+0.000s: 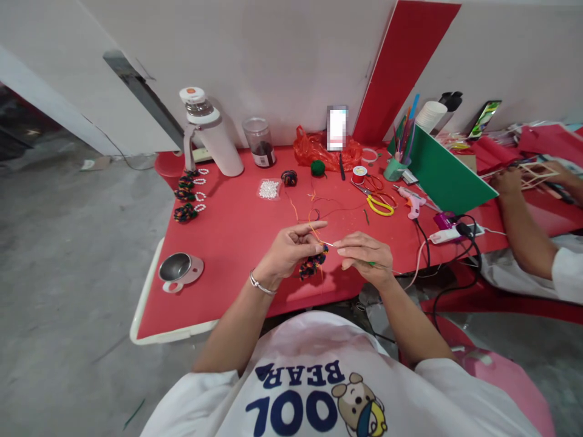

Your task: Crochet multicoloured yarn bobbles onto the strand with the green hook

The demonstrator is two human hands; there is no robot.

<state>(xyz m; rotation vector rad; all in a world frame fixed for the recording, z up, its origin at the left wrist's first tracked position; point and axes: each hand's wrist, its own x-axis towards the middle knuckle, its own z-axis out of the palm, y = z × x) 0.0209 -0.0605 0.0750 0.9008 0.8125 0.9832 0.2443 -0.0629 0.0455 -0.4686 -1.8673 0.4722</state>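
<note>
My left hand (291,247) pinches a small multicoloured crocheted piece (312,264) over the near edge of the red table (228,237). A silver bangle sits on that wrist. Orange yarn (313,227) runs up from the piece toward the table's middle. My right hand (364,255) is closed around a thin green-handled crochet hook (371,263), whose tip meets my left fingertips at the piece. Both hands are close together, almost touching.
On the table: white thermos (212,133), jar (259,142), bead packet (268,189), finished crochet pieces (186,197), steel cup (177,268), yellow scissors (380,205), glue gun (412,203), green board (444,170), cables (450,237). Another person's arm (523,224) works at the right.
</note>
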